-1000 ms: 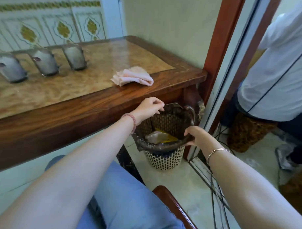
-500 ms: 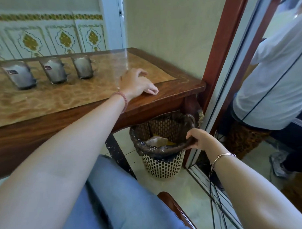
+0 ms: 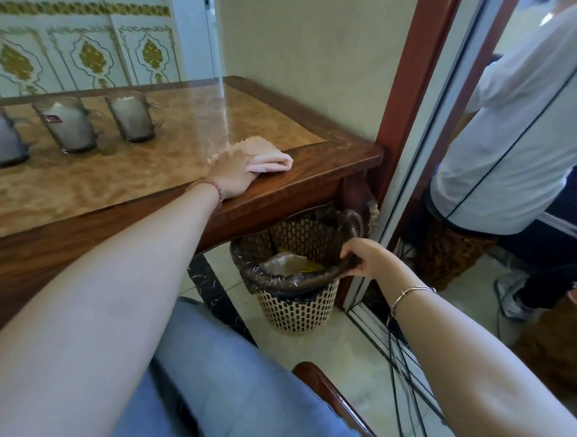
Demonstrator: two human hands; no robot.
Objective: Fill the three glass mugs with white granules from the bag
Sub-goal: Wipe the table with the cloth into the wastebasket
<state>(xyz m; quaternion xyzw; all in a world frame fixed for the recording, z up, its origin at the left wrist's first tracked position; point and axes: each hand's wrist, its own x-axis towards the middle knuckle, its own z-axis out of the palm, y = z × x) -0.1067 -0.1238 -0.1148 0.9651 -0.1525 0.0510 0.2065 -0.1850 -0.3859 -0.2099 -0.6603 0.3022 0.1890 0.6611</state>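
Observation:
Three glass mugs stand in a row on the table [image 3: 151,187], each full of white granules: one at the left edge [image 3: 3,139], one in the middle [image 3: 69,125], one on the right [image 3: 132,116]. My left hand [image 3: 233,172] lies flat on a pink folded cloth [image 3: 266,157] near the table's right front corner. Below the table, my right hand [image 3: 366,258] grips the rim of a wicker waste basket [image 3: 294,303] lined with a dark bag. A crumpled clear bag [image 3: 284,264] lies inside the basket.
A wooden door frame [image 3: 412,101] rises right of the table. Another person in a white shirt [image 3: 525,128] sits on a woven stool [image 3: 449,253] beyond it. Black cables [image 3: 406,359] run across the floor. A chair arm [image 3: 333,396] is beside my leg.
My left hand rose from the basket rim to the tabletop and now rests on the pink cloth. My right hand kept its hold on the basket rim.

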